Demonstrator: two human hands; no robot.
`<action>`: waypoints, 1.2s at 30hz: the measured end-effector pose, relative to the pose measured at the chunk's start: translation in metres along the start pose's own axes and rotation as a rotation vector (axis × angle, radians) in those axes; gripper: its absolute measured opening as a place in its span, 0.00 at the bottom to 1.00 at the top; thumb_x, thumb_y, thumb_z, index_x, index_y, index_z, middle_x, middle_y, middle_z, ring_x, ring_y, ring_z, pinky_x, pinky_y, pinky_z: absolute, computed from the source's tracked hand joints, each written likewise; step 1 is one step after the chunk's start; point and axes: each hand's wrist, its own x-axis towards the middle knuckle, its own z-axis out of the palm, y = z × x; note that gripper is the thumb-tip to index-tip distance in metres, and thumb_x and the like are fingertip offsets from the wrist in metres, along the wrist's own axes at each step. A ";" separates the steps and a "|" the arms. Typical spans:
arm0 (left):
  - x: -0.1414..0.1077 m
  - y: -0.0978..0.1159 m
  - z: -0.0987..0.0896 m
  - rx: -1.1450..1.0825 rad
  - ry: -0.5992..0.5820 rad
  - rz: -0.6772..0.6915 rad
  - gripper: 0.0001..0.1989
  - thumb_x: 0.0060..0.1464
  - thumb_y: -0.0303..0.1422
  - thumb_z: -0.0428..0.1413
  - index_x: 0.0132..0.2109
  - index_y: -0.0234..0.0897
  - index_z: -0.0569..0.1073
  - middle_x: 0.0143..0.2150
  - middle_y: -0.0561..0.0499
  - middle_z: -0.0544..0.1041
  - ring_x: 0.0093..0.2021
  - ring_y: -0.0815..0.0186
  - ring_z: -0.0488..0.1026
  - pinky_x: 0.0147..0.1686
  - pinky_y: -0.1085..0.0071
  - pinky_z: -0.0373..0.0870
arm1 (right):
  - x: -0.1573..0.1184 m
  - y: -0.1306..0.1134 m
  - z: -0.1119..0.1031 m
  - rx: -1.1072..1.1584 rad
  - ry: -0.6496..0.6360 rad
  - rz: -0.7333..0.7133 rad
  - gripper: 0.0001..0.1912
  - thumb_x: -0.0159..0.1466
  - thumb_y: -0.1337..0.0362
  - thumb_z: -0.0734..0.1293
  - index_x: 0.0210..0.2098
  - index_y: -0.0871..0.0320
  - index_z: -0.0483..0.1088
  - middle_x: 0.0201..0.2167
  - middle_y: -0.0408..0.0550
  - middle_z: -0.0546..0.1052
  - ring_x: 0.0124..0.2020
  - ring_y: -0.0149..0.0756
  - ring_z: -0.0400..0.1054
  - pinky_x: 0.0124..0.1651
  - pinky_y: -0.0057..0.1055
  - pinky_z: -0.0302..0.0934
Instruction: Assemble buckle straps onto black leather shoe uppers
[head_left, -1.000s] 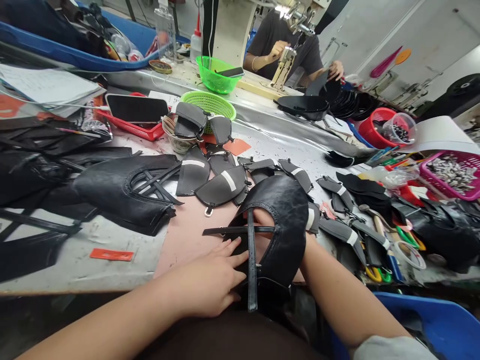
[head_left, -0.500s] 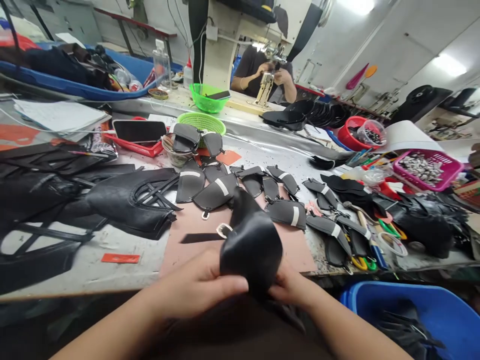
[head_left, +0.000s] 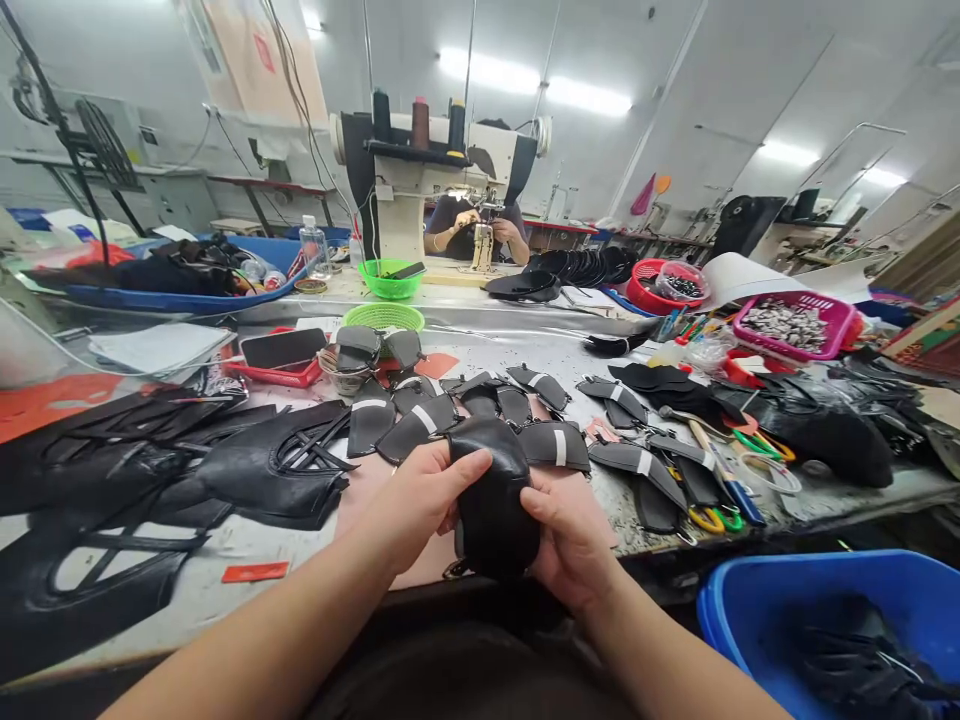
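Observation:
A glossy black leather piece (head_left: 495,500) is held up between both hands over the front edge of the bench. My left hand (head_left: 431,490) grips its left side, thumb lying across the upper surface. On its right side, my right hand (head_left: 566,535) pinches the edge with the thumb on top. Behind it lie several similar black pieces with white strips (head_left: 555,446) and small buckles. A pinkish sheet (head_left: 360,495) is spread on the bench beneath.
Black strappy leather parts (head_left: 262,465) cover the left side, near a red strip (head_left: 255,572). Green-handled scissors (head_left: 750,442) and a hammer lie right. A blue bin (head_left: 750,600) stands at lower right. Behind the bench, a person (head_left: 442,235) works at a sewing machine (head_left: 394,205).
The head view has tilted up. The leather piece has turned and risen in my hands, and my right hand now shows with its thumb on it. The loose strap and buckle no longer hang out left.

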 end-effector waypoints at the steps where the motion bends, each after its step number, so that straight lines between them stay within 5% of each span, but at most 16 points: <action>1: 0.001 -0.002 0.002 -0.001 0.002 -0.010 0.21 0.37 0.48 0.64 0.29 0.34 0.72 0.20 0.56 0.67 0.20 0.71 0.63 0.21 0.76 0.58 | 0.000 0.000 0.001 0.047 -0.014 0.014 0.18 0.52 0.57 0.73 0.40 0.56 0.74 0.35 0.48 0.78 0.40 0.44 0.71 0.48 0.40 0.63; 6: 0.002 -0.006 0.000 0.026 0.010 0.062 0.27 0.44 0.58 0.52 0.26 0.35 0.71 0.23 0.53 0.69 0.26 0.67 0.64 0.29 0.71 0.62 | -0.002 0.002 0.002 0.146 0.054 -0.036 0.16 0.52 0.59 0.73 0.39 0.57 0.75 0.36 0.49 0.79 0.44 0.45 0.71 0.51 0.40 0.63; 10: -0.007 -0.005 -0.007 0.369 -0.114 0.195 0.19 0.43 0.49 0.56 0.27 0.36 0.74 0.25 0.51 0.71 0.31 0.62 0.66 0.34 0.68 0.62 | -0.003 -0.001 -0.001 0.158 0.152 -0.103 0.16 0.51 0.58 0.74 0.37 0.56 0.75 0.37 0.47 0.79 0.45 0.44 0.72 0.51 0.40 0.64; 13: -0.016 -0.007 -0.007 0.548 -0.031 0.259 0.10 0.41 0.39 0.59 0.25 0.35 0.74 0.24 0.52 0.72 0.30 0.63 0.65 0.33 0.69 0.60 | -0.004 -0.002 -0.003 0.168 0.201 -0.145 0.16 0.50 0.59 0.75 0.38 0.54 0.75 0.39 0.45 0.79 0.47 0.42 0.70 0.52 0.37 0.65; 18: -0.021 -0.008 -0.007 0.507 0.113 0.287 0.11 0.38 0.38 0.59 0.19 0.35 0.70 0.19 0.54 0.66 0.25 0.67 0.60 0.28 0.71 0.56 | -0.005 0.006 -0.009 0.286 0.345 -0.098 0.17 0.48 0.60 0.76 0.37 0.52 0.75 0.41 0.41 0.79 0.49 0.37 0.70 0.53 0.32 0.64; 27: -0.029 0.001 -0.012 0.578 -0.099 0.346 0.11 0.48 0.39 0.54 0.25 0.35 0.71 0.26 0.51 0.70 0.31 0.64 0.65 0.33 0.70 0.59 | -0.015 0.012 0.000 0.253 0.006 -0.102 0.15 0.55 0.57 0.71 0.41 0.53 0.74 0.44 0.46 0.77 0.48 0.41 0.69 0.53 0.38 0.62; 31: -0.036 0.008 -0.015 0.737 -0.262 0.398 0.07 0.50 0.34 0.54 0.27 0.37 0.73 0.29 0.52 0.69 0.32 0.65 0.64 0.35 0.72 0.60 | -0.016 0.013 0.005 0.216 0.016 -0.070 0.19 0.53 0.58 0.72 0.43 0.55 0.73 0.43 0.48 0.77 0.46 0.44 0.70 0.52 0.41 0.62; 36: -0.041 0.006 -0.014 0.807 -0.206 0.264 0.09 0.49 0.38 0.55 0.32 0.36 0.72 0.32 0.51 0.71 0.34 0.63 0.65 0.34 0.71 0.59 | -0.019 0.019 0.013 0.151 0.025 -0.083 0.22 0.49 0.58 0.75 0.42 0.56 0.72 0.40 0.51 0.78 0.45 0.48 0.70 0.50 0.45 0.62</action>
